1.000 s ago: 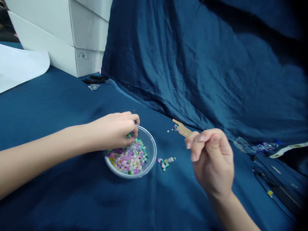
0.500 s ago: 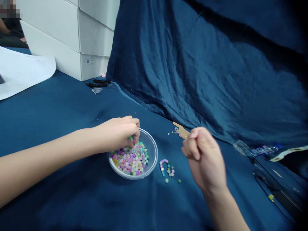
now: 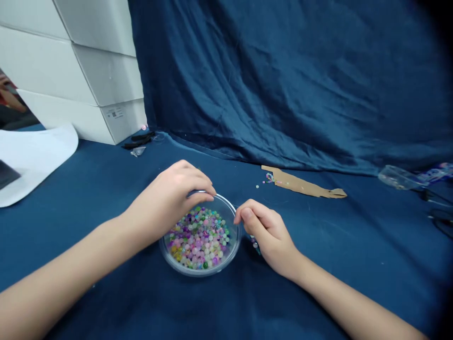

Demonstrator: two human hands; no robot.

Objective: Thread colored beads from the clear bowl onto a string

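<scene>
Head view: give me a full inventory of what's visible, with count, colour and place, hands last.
bowl: one, clear, centre
beads: many, mixed colours, inside bowl
partly hidden beads: several, pale and teal, right of bowl
cardboard strip: one, brown, beyond bowl
small beads: several, mixed, at strip's left end
loose bead: one, pale, left of strip
boxes: at least three, white, stacked upper left
sheet: one, white, left
black items: count unclear, near boxes
bottle: one, clear, right
cables: count unclear, black, right edge
cloth: count unclear, blue, underneath and behind
person: one, partly visible, far left
left hand: one, bare, over bowl
right hand: one, bare, at bowl's right side
</scene>
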